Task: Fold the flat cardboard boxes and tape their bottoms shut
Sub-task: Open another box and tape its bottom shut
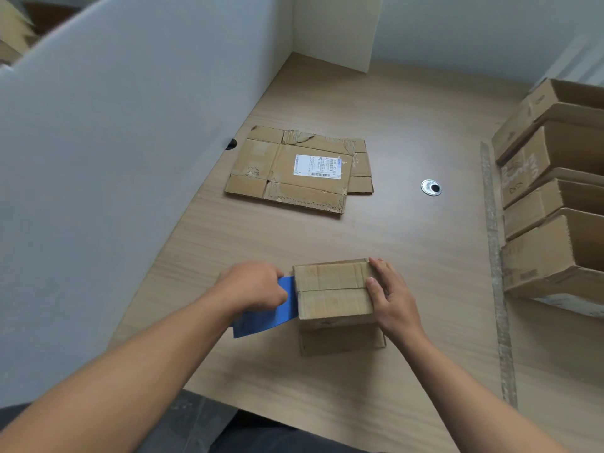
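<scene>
Gripping the blue tool (264, 317), my left hand (253, 286) has its fingers curled round it, and the tool's edge meets the left side of the small box (330, 292). My right hand (392, 299) holds the box's right side: thumb on the top face, fingers hooked over the far right corner.

The small box stands on the table (392, 240) near the front edge, between both hands. It is worn brown cardboard. A seam between two closed flaps runs left to right across its top face. One flap lies flat on the table at my side.

Open table surface separates it from the flat cardboard (294, 170), which carries a white label (318, 166). The grey partition (114, 158) bounds the left; the folded boxes (555, 197) are stacked at the right.
</scene>
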Available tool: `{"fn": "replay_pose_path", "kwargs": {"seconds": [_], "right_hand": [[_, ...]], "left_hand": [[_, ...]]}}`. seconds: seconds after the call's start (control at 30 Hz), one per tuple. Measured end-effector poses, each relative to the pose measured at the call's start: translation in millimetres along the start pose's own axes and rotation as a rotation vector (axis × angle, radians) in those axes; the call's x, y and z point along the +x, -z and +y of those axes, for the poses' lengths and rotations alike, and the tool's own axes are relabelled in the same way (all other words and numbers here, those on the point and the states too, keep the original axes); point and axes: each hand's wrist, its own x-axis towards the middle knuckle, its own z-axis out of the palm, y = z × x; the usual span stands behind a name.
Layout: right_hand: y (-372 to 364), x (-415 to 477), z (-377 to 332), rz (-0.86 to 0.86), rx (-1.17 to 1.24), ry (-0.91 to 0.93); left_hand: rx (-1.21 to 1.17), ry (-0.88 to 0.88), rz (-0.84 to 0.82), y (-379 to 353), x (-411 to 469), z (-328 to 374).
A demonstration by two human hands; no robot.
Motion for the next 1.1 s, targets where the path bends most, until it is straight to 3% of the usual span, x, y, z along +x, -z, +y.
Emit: {"fn": "replay_pose_path", "kwargs": {"seconds": [0.17,0.3,0.47,0.53,0.63,0.9,1.1], "right_hand": [[10,15,-5,-0.037,-0.076,0.029],[21,22,-24,0.013,-0.32,0.076],[1,-6,-71,0.054,-0.456,0.281],[-18,-17,-86,0.008,-0.581,0.32],[-44,-19,-92,-0.15,-0.735,0.231],[-30,-10,-63,-0.246,-0.701,0.38],[-26,-7,-36,-0.137,-0.598,0.45]], "left_hand": [[-0.09,-0.008,0.005,-4,-3,-9],[-0.178,0.015,0.007,-8,-12,-34],[-0.274,0.074,0.084,-9,-20,-59],[-0.307,0.072,0.115,-7,-23,-62],[-0.339,0.061,0.163,-5,-25,-66],[-0.465,0.054,0.202,-1,-26,-75],[-0.479,0.016,0.224,-1,-22,-67]]}}
